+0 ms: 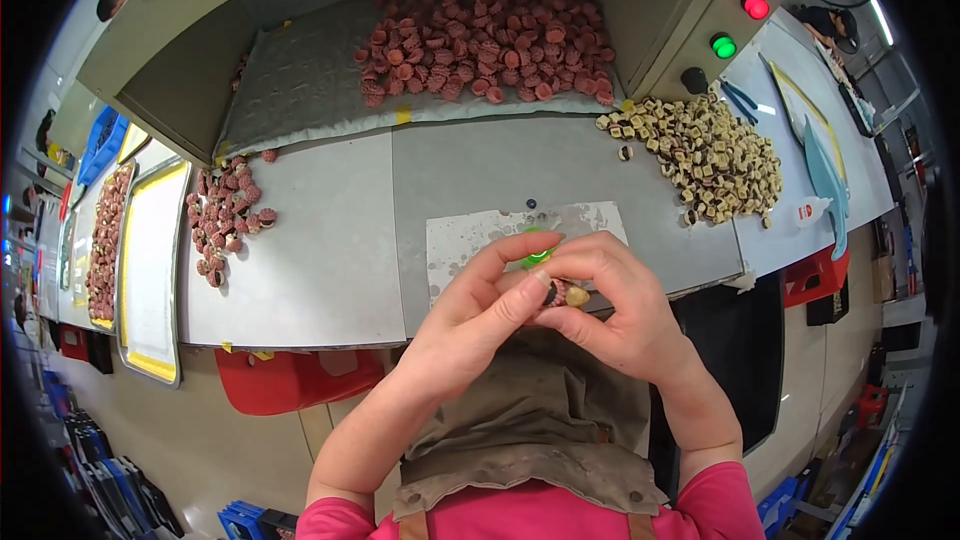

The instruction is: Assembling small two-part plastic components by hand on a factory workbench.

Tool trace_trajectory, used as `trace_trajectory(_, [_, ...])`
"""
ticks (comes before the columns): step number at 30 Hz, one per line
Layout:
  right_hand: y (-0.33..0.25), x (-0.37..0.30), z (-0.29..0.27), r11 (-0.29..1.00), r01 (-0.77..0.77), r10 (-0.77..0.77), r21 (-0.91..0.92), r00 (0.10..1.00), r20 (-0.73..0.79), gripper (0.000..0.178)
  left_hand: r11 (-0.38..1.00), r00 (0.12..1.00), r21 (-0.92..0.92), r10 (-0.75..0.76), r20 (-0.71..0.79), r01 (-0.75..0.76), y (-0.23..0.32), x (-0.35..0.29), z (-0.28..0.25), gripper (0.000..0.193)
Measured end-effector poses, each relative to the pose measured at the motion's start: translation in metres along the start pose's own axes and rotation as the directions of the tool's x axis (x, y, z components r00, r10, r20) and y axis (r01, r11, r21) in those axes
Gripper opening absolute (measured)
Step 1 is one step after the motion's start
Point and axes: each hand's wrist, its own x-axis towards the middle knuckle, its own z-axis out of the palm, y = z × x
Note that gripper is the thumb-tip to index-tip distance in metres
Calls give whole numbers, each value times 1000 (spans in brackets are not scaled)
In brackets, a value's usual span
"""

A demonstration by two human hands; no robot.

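Note:
My left hand point(465, 315) and my right hand point(630, 305) meet in front of my apron, above the table's near edge. Thumbs and fingers of both pinch one small pink bumpy piece point(559, 292), which has a dark part and a pale yellow end. Fingers cover much of it. Just behind the fingers, a bright green round thing point(538, 258) shows in part. Beneath it lies a speckled white sheet point(455, 252), with a few small dark bits point(531, 204) on its far side.
A heap of pink bumpy shells point(480, 45) fills a cloth-lined box opening. Pale yellow-and-dark pieces point(705, 155) are piled right; pink pieces with dark parts point(228, 215) lie left, beside a yellow-lined tray point(150, 275). Blue-handled pliers point(740, 100) and a white bottle point(810, 210) lie far right.

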Motion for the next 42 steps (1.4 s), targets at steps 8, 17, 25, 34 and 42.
trace_trajectory(8, [8, -15, -20, 945, -164, 162, 285, 986, 31, 24, 998, 999, -46, -34, 1, 34, -9, 14, 18, 47])
trace_trajectory(17, [10, -8, -26, 980, -78, 75, 182, 997, 22, 22, 933, 989, 357, 90, -113, -44, 9, 7, 11, 33])
trace_trajectory(25, [80, 13, -91, 802, -60, -76, -595, 977, -201, 24, -178, 731, 941, 675, -96, 289, 69, -23, -117, 22])
trace_trajectory(34, [101, 50, -82, 708, -58, -36, -703, 992, -117, 19, -461, 746, 883, 555, 367, -92, 82, 69, -102, 32])
trace_trajectory(42, [78, 36, -72, 815, -121, 103, -566, 993, -64, 20, -425, 705, 895, 593, 388, -135, 61, 163, -82, 23])
